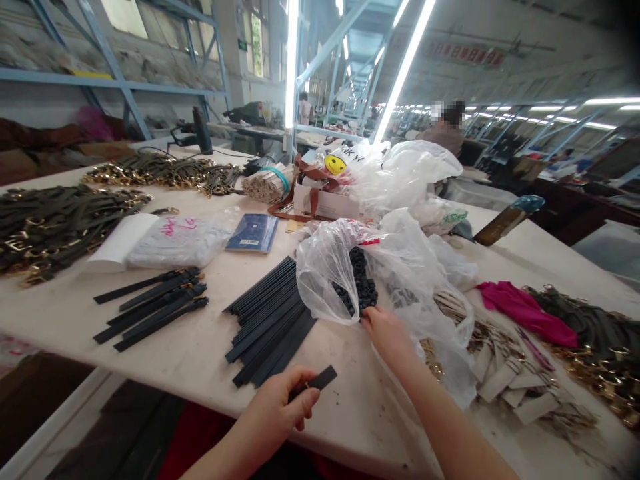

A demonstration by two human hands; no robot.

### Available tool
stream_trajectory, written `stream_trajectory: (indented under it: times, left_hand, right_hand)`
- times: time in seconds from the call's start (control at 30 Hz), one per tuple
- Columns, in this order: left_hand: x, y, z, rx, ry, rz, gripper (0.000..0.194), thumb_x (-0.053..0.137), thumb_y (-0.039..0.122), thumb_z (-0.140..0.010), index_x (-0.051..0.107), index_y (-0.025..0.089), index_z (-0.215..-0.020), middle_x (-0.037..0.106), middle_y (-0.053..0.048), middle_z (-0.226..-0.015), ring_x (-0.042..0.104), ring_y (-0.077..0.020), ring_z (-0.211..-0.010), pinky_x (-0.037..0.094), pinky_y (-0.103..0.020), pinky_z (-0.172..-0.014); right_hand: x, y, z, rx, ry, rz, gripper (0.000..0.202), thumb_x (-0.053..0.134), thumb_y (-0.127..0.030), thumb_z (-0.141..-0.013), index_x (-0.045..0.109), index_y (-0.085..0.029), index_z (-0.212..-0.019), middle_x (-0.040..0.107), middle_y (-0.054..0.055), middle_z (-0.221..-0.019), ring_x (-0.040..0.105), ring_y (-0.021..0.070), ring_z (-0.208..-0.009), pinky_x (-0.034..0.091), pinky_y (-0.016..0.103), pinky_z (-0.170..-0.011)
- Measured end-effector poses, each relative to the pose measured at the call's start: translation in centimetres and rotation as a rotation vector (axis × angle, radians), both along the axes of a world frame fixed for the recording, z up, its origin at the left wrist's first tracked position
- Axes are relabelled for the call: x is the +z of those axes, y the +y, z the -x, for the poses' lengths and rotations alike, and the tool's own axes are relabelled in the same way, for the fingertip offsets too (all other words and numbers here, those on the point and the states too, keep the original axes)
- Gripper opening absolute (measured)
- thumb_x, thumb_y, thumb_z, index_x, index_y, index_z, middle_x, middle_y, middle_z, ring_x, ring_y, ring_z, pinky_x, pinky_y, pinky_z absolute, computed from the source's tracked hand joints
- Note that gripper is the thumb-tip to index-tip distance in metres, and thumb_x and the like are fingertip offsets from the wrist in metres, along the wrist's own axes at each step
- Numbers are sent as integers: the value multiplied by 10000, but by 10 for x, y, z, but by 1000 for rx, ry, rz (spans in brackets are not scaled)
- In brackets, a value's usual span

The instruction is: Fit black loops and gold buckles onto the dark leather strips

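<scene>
My left hand [287, 403] is closed on a short dark strap [324, 378], whose end sticks out to the right, near the table's front edge. My right hand [383, 327] is at the mouth of a clear plastic bag [325, 267], its fingertips pressed together by small black loops [367, 293]; what they pinch, if anything, is hidden. Between the hands and to the left, a row of dark flat straps [273, 313] lies fanned out on the white table [195, 370]. Farther left is a small group of dark straps with metal fittings [155, 307].
Piles of straps with gold hardware lie at the far left [60, 227] and far right [600, 333]. Behind are a blue booklet [253, 233], plastic bags [415, 167] and a brown bottle [507, 220]. A magenta cloth [527, 310] lies right. A person [445, 137] is in the background.
</scene>
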State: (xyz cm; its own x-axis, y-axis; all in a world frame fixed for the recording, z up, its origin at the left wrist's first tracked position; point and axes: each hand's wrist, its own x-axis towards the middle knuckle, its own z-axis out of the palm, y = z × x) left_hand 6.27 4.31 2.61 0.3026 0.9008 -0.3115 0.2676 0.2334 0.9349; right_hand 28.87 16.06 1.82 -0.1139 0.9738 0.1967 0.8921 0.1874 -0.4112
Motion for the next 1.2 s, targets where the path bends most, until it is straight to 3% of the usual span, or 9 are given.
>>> stream_trajectory:
  times: [0.13, 0.33, 0.4, 0.47, 0.57, 0.73, 0.9, 1.07, 1.2]
  left_hand:
    - [1, -6, 4, 26, 6, -1, 227, 487, 347, -779, 529, 152, -886, 515, 58, -574, 478, -88, -471, 379, -198, -492]
    - [16, -8, 3, 133, -27, -28, 256, 486, 411, -769, 496, 157, -795, 489, 62, -541, 462, -83, -436, 366, -197, -457]
    - [20, -7, 1, 185, -39, -62, 263, 487, 421, -771, 494, 159, -785, 480, 64, -537, 464, -84, -440, 375, -197, -456]
    - [24, -7, 0, 222, -58, -97, 262, 491, 419, -772, 502, 158, -798, 476, 64, -540, 466, -82, -447, 385, -194, -455]
    - [27, -11, 0, 192, -74, -95, 266, 506, 423, -759, 507, 158, -778, 471, 65, -523, 443, -74, -432, 375, -180, -425]
    - [30, -22, 1, 131, -39, 19, 225, 503, 393, -735, 467, 172, -718, 461, 77, -470, 393, -55, -366, 297, -153, -364]
    - [25, -25, 1, 129, 72, -37, 179, 468, 344, -760, 489, 171, -720, 465, 73, -481, 405, -66, -379, 290, -167, -380]
    - [21, -26, 2, 151, 252, -213, 157, 461, 287, -773, 534, 171, -697, 497, 58, -530, 451, -83, -474, 321, -180, -460]
    - [20, -26, 3, 108, 197, -129, 166, 448, 309, -771, 511, 174, -696, 479, 63, -517, 438, -81, -433, 316, -175, -424]
  right_hand:
    - [-9, 4, 1, -5, -31, 14, 139, 517, -145, -755, 615, -182, -664, 613, 101, -719, 571, 220, -683, 345, 301, -590]
    - [16, -29, 11, 77, 126, 31, 229, 394, -204, -827, 612, -163, -884, 632, 92, -849, 574, 209, -784, 407, 306, -678]
    - [24, -51, 24, 200, 261, 141, 264, 358, -259, -860, 612, -186, -872, 635, 30, -741, 569, 155, -655, 426, 253, -590]
    - [30, -74, 39, 320, 542, 347, 297, 352, -323, -871, 616, -189, -847, 610, 0, -668, 524, 121, -544, 403, 221, -497]
    - [33, -98, 55, 399, 900, 577, 320, 441, -420, -832, 622, -177, -729, 558, -15, -583, 469, 105, -499, 364, 216, -466]
    - [31, -105, 61, 379, 1037, 731, 298, 534, -456, -771, 599, -175, -698, 522, -49, -497, 411, 78, -424, 311, 202, -422]
    - [20, -109, 66, 180, 1177, 675, 320, 623, -474, -687, 577, -159, -723, 535, -51, -501, 404, 63, -400, 299, 187, -396]
    - [8, -116, 68, 181, 1076, 513, 366, 506, -487, -782, 605, -150, -883, 586, -9, -602, 479, 94, -470, 372, 220, -440]
    - [2, -116, 64, 186, 1005, 499, 247, 567, -376, -772, 621, -170, -897, 586, -17, -622, 490, 103, -513, 390, 231, -488]
